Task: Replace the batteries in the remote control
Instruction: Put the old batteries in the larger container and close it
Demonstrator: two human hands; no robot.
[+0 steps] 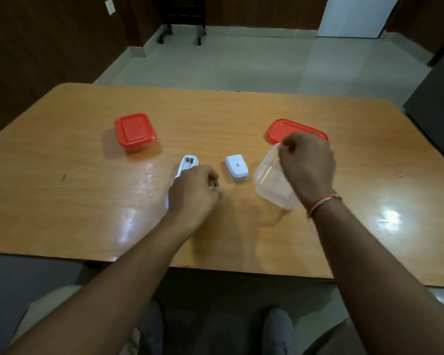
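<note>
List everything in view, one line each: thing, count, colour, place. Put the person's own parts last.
remote control: 1, white, table centre-left, battery bay open, under the left hand
battery cover: 1, white, table centre
battery: 1, dark, at the left fingertips
lidded container: 1, clear with red lid, table left
open container: 1, clear, table right, tilted
loose lid: 1, red, behind the open container
table: 1, wooden
left hand: 1, holds the battery
right hand: 1, grips the open container's rim
</note>
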